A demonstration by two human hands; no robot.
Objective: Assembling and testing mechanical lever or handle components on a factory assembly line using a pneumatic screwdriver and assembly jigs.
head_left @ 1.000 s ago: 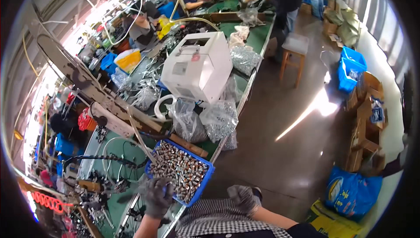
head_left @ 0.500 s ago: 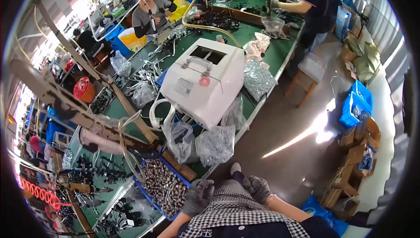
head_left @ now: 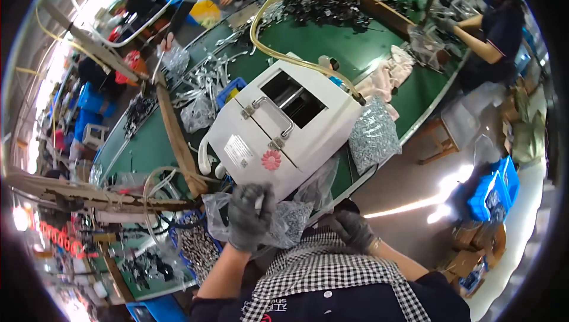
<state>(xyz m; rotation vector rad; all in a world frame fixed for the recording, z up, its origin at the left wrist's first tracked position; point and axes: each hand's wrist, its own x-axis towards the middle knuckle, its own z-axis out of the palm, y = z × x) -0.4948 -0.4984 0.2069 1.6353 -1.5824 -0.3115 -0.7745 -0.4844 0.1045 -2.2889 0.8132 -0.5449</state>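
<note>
Both hands are wearing dark grey gloves, the left hand (head_left: 249, 215) and the right hand (head_left: 354, 229) alike. The clear plastic bag (head_left: 284, 221) is showing silvery grey metal parts through its film. The box-shaped machine (head_left: 287, 123) is gleaming white, with a pink flower sticker (head_left: 271, 159) on its front. The bench top (head_left: 332, 43) is lying dark green, and a yellowish hose (head_left: 267, 49) is crossing it. The scarf (head_left: 332, 268) is showing a black-and-white check.

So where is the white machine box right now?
Head view, centre: the white machine box sits on the green table, just beyond the gloved left hand, beside a bag of screws.
</note>
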